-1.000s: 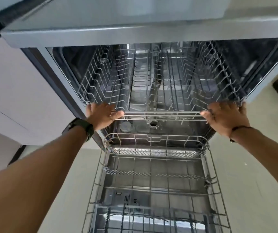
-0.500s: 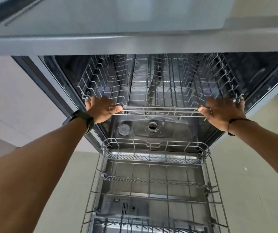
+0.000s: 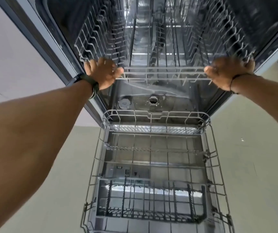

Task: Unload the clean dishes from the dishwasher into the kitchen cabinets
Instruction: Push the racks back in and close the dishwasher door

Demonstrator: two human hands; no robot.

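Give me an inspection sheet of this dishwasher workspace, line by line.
Surface: pale floor around the open dishwasher.
Job's things: upper rack set inside the tub, no dishes seen; lower rack pulled out, no dishes seen; cutlery basket at its near end.
Clutter: nothing seen.
Grip: left hand and right hand each hold the upper rack's front corners.
Cables: nothing seen.
Surroundings: pale cabinet front on the left.
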